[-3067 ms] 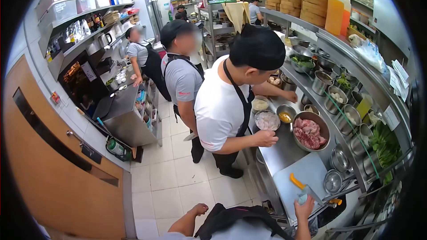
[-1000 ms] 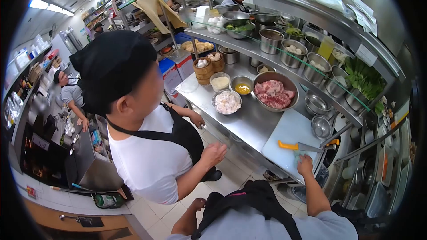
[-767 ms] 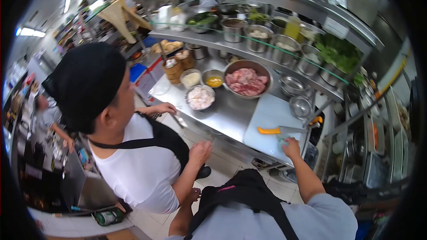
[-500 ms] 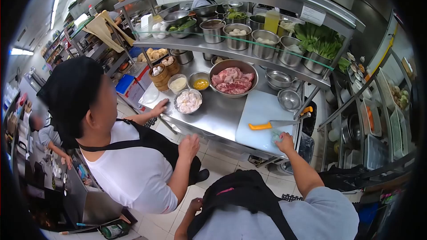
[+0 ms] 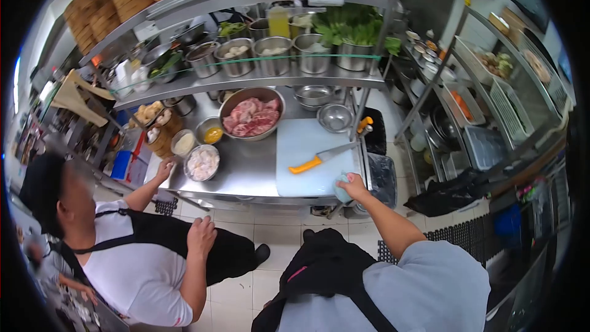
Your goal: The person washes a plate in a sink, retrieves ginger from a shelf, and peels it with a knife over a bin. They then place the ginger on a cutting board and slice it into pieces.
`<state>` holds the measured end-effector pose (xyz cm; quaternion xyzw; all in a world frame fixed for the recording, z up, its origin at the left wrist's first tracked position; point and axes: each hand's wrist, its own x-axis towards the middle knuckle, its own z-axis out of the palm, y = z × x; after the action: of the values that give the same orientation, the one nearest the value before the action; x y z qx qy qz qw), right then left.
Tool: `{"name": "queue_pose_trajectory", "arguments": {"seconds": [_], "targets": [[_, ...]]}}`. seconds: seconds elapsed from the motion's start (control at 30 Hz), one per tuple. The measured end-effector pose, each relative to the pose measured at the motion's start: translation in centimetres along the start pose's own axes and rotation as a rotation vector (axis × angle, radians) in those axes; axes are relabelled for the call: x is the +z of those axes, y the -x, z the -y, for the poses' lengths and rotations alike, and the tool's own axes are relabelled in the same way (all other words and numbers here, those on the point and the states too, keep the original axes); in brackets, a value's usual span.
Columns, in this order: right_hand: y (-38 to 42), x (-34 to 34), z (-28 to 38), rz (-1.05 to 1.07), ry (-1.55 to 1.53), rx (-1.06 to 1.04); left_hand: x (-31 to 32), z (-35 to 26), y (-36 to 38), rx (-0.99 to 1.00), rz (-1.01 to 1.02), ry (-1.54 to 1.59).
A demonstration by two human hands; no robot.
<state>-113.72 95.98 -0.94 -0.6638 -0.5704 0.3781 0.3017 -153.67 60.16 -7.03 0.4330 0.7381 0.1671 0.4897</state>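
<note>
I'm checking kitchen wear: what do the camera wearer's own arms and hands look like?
The right hand has no visible glove. The forearm is bare, with no watch or band showing; the sleeve is short and light grey. The left hand cannot be made out.

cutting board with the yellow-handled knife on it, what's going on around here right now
The camera wearer's right hand grips a pale blue-green cloth at the near right corner of the cutting board; the left hand is out of view. The yellow-handled knife lies on the board, not held. A bowl of raw meat stands on the steel table, and a co-worker in white has one hand at its edge.
</note>
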Motion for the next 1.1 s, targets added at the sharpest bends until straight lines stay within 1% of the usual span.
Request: {"name": "queue_pose_trajectory", "arguments": {"seconds": [0.07,0.1,0.13,0.17,0.2,0.23,0.27,0.3,0.33,0.37,0.4,0.43,0.47,0.5,0.53,0.6,0.63,0.67,0.73,0.77,0.8,0.87,0.9,0.97,1.07,1.1], "targets": [[1.9,-1.2,3.0,0.055,-0.255,0.017,1.3,1.4,0.2,0.039,0.001,-0.033],[3.2,-1.7,5.0,0.056,-0.450,0.001,1.9,2.2,0.3,0.059,-0.005,-0.046],[3.8,-2.4,6.6,0.047,-0.450,0.001,2.4,2.8,0.2,0.080,-0.014,-0.060],[4.2,-3.1,7.9,0.047,-0.517,0.070,1.4,1.3,1.1,0.100,-0.025,-0.074],[4.4,-3.5,8.9,0.050,-0.586,0.141,1.4,-0.2,0.5,0.117,-0.038,-0.091],[4.3,-3.7,9.2,0.051,-0.620,0.128,1.4,-0.8,2.5,0.132,-0.051,-0.109],[3.8,-3.4,8.9,0.048,-0.629,0.128,0.7,-2.5,1.1,0.134,-0.053,-0.118],[3.4,-2.7,8.4,0.022,-0.685,0.136,0.1,-4.4,-0.5,0.037,-0.040,0.282],[3.0,-1.9,8.5,-0.003,-0.744,0.144,-0.2,-6.7,-2.2,0.033,-0.005,0.382],[4.1,-2.2,11.3,0.037,-0.775,0.177,-1.3,-10.6,-3.5,0.085,0.042,0.392],[3.6,-1.2,11.0,0.060,-0.736,0.110,-2.5,-15.6,-3.6,0.102,0.079,0.459],[2.9,-0.4,10.4,0.064,-0.626,-0.004,-3.4,-20.4,-3.8,0.121,0.117,0.526],[2.2,0.2,10.0,0.069,-0.514,-0.113,-3.9,-23.7,-4.9,0.169,0.165,0.535],[2.8,-1.0,12.4,0.044,-0.445,-0.160,-4.1,-26.3,-5.8,0.213,0.212,0.544],[2.4,-1.5,12.6,0.051,-0.452,-0.154,-4.1,-28.6,-6.6,0.203,0.207,0.540],[0.9,-2.5,12.4,-0.063,-0.359,-0.192,-4.1,-32.0,-8.4,0.295,0.300,0.415],[0.1,-4.1,11.9,-0.031,-0.151,-0.151,-3.8,-32.7,-9.4,0.296,0.309,0.407],[-0.7,-4.5,10.4,-0.047,-0.151,-0.137,-3.4,-33.3,-10.6,0.299,0.324,0.350],[-2.1,-5.3,6.9,0.128,0.302,-0.050,-2.4,-33.5,-12.1,0.304,0.376,0.280],[-3.0,-6.3,5.5,0.431,0.488,0.126,-2.0,-33.2,-12.7,0.240,0.368,0.303],[-3.2,-5.6,2.9,0.397,0.531,0.094,-1.3,-33.5,-13.9,0.188,0.371,0.318],[-3.5,-6.5,1.3,0.445,0.298,0.039,-0.9,-33.9,-14.7,0.155,0.366,0.275],[-3.6,-7.2,1.1,0.447,0.298,0.044,-0.8,-33.4,-15.4,0.144,0.381,0.298],[-2.8,-6.6,1.0,0.293,0.282,-0.090,-1.0,-34.0,-15.6,0.111,0.351,0.306],[-2.0,-6.8,0.7,0.039,0.071,-0.131,-1.8,-35.5,-16.9,0.121,0.321,0.346],[-1.6,-7.2,0.5,0.036,0.041,-0.094,-2.1,-36.3,-17.1,0.134,0.299,0.349]]}}
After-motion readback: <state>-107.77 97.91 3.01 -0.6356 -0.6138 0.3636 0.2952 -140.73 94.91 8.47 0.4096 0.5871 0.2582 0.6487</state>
